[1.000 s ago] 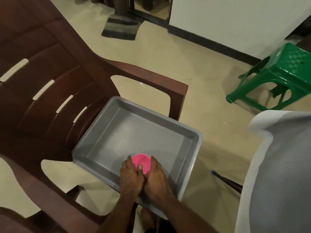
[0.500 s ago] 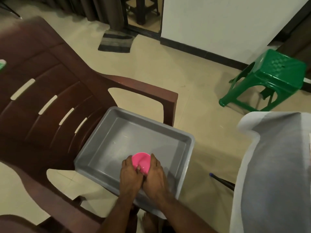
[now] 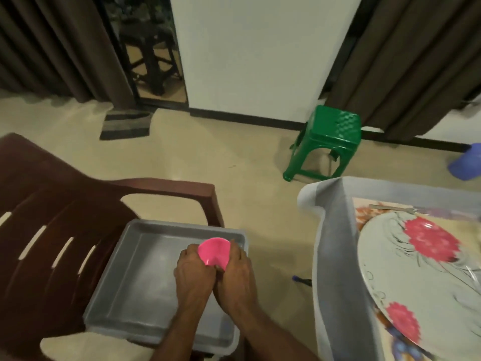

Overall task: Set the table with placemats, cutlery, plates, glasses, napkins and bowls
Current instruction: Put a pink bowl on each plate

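Note:
A small pink bowl (image 3: 214, 250) is held between both hands above the grey tray (image 3: 145, 269). My left hand (image 3: 192, 274) grips its left side and my right hand (image 3: 235, 276) grips its right side, fingers curled round it. The bowl is tilted, its underside facing me. On the right, a table with a grey cloth (image 3: 335, 256) carries a patterned placemat (image 3: 364, 214), a large white plate with pink flowers (image 3: 421, 272) and a fork (image 3: 393, 208) beyond the plate.
The grey tray rests on the seat of a brown plastic chair (image 3: 52, 225). A green stool (image 3: 328, 142) stands on the floor ahead, a blue object (image 3: 467, 162) at far right, a dark mat (image 3: 126, 125) near the doorway. A dark stick with a blue tip (image 3: 302, 280) lies between tray and table.
Both hands have lifted the pink bowl up out of the tray and tilted it. My view has swung up and right, bringing the table with the plate into sight.

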